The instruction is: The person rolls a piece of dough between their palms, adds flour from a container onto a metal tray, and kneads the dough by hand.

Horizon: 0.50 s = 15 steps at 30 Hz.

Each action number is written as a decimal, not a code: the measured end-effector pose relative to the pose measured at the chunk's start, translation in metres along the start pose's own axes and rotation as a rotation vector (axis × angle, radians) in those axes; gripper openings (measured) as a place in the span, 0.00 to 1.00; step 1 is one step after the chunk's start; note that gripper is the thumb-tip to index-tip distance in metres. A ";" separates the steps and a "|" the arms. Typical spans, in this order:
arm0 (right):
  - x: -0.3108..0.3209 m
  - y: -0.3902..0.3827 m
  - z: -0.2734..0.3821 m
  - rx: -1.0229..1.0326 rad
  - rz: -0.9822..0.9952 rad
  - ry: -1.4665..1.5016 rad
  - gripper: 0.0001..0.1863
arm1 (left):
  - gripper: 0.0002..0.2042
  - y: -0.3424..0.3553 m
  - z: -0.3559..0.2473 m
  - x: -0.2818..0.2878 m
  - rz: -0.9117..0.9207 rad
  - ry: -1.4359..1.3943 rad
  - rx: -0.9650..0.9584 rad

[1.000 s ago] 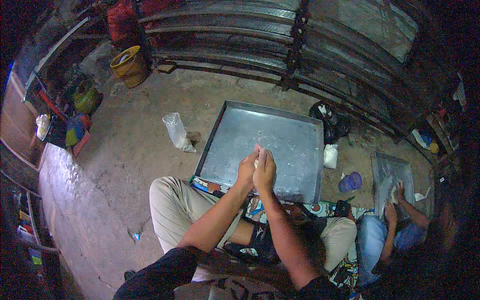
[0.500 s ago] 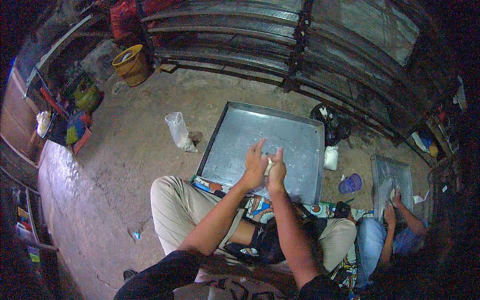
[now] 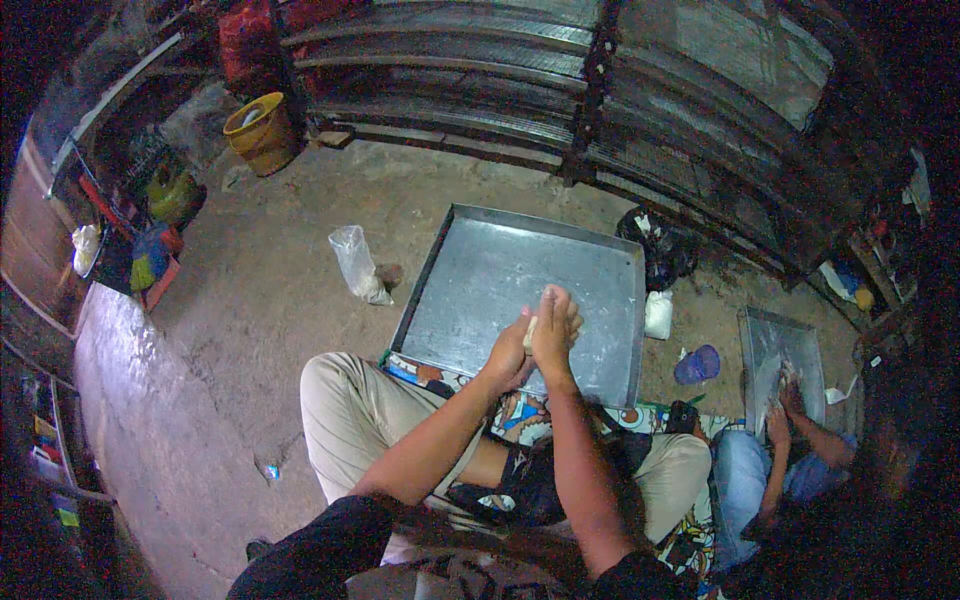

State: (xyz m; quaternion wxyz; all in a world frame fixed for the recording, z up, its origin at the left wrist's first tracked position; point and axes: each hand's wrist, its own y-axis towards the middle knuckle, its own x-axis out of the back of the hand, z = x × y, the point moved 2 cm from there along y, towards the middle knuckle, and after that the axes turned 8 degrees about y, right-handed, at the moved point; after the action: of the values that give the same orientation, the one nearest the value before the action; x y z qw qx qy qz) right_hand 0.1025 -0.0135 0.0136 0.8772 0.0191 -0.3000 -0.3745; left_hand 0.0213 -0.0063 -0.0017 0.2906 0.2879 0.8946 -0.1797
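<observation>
I sit cross-legged on the floor with a large square metal tray (image 3: 480,290) in front of my knees. Both hands are pressed together over the tray's near part. My left hand (image 3: 510,352) and my right hand (image 3: 556,326) enclose a small pale lump of dough (image 3: 531,330), of which only a sliver shows between the palms. The tray's surface looks bare and grey.
A clear plastic bag (image 3: 358,264) with white powder stands left of the tray. A white packet (image 3: 658,314) and a blue cup (image 3: 697,364) lie to the right. Another person (image 3: 790,440) works at a smaller tray (image 3: 780,350). A yellow bucket (image 3: 260,130) and metal racks (image 3: 560,100) line the back.
My hands were pressed together, spread apart with fingers open half a second ago, and have come together again around the pale lump, a little nearer to me.
</observation>
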 end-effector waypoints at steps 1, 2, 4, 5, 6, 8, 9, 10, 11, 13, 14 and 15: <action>-0.001 0.000 -0.002 -0.027 0.010 -0.017 0.25 | 0.23 0.000 0.002 -0.001 -0.044 0.084 -0.049; -0.004 -0.001 -0.004 -0.054 0.023 -0.032 0.25 | 0.22 0.000 0.003 0.001 -0.093 0.169 -0.099; -0.010 -0.004 -0.008 -0.107 0.051 -0.061 0.25 | 0.16 0.004 -0.001 0.015 -0.221 0.448 -0.218; -0.009 -0.011 0.001 -0.131 0.053 -0.045 0.24 | 0.15 0.003 -0.002 0.019 -0.291 0.472 -0.203; -0.010 -0.012 -0.002 -0.069 0.063 0.011 0.24 | 0.15 0.002 -0.009 0.014 -0.347 0.494 -0.187; -0.018 -0.015 -0.009 0.062 0.088 0.132 0.24 | 0.16 -0.003 -0.023 0.009 -0.467 0.325 -0.026; -0.023 -0.015 -0.011 0.150 0.109 0.164 0.26 | 0.17 0.004 -0.019 0.022 -0.522 0.270 -0.006; -0.031 -0.016 -0.015 0.031 0.135 0.374 0.27 | 0.18 0.006 -0.020 0.025 -0.524 0.228 -0.025; -0.039 -0.020 -0.011 -0.090 0.168 0.588 0.29 | 0.18 0.006 -0.022 0.032 -0.535 0.188 -0.047; -0.050 -0.029 -0.006 -0.436 0.215 0.985 0.33 | 0.21 0.007 -0.024 0.042 -0.607 0.276 -0.142; -0.051 -0.031 -0.007 -0.555 0.300 1.057 0.33 | 0.21 0.006 -0.026 0.042 -0.594 0.458 -0.248; -0.048 -0.030 -0.010 -0.676 0.385 1.127 0.34 | 0.21 0.004 -0.028 0.041 -0.576 0.640 -0.352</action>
State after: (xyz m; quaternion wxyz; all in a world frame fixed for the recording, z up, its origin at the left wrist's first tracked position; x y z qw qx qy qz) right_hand 0.0620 -0.0046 -0.0268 0.9082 -0.1175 0.3377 -0.2177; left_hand -0.0147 0.0270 -0.0064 -0.0175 0.0150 0.9997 -0.0005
